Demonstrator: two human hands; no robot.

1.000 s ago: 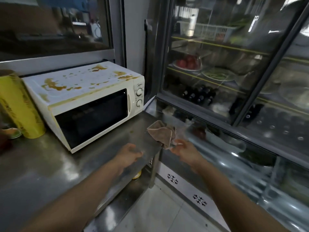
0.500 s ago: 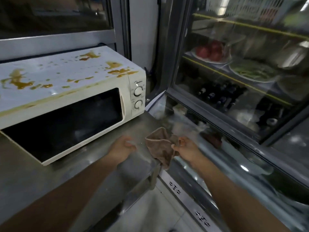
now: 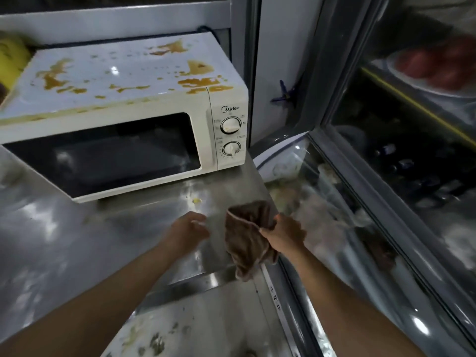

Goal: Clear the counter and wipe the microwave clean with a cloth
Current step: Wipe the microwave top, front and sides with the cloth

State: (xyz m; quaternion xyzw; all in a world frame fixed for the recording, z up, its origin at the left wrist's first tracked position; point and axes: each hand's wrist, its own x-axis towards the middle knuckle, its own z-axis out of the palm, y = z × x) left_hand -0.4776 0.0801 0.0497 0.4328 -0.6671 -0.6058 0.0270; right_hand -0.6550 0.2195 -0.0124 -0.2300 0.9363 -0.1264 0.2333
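A white microwave (image 3: 144, 104) stands on the steel counter (image 3: 77, 240), its top spattered with orange-brown stains. Its door is closed and two dials sit at its right. My right hand (image 3: 283, 234) grips a crumpled brown cloth (image 3: 247, 243) that hangs over the counter's right front corner. My left hand (image 3: 189, 229) hovers just left of the cloth above the counter, fingers loosely curled, holding nothing. A small yellow spot (image 3: 197, 200) lies on the counter in front of the microwave.
A glass-fronted display fridge (image 3: 386, 176) fills the right side, with plates of food and bottles inside. A yellow roll (image 3: 11, 60) stands behind the microwave's left end. Below the counter edge a lower shelf (image 3: 180, 336) with debris shows.
The camera has moved closer and tilted down over the microwave. Both hands have stayed near the counter's corner, the cloth now hanging lower from my right hand.
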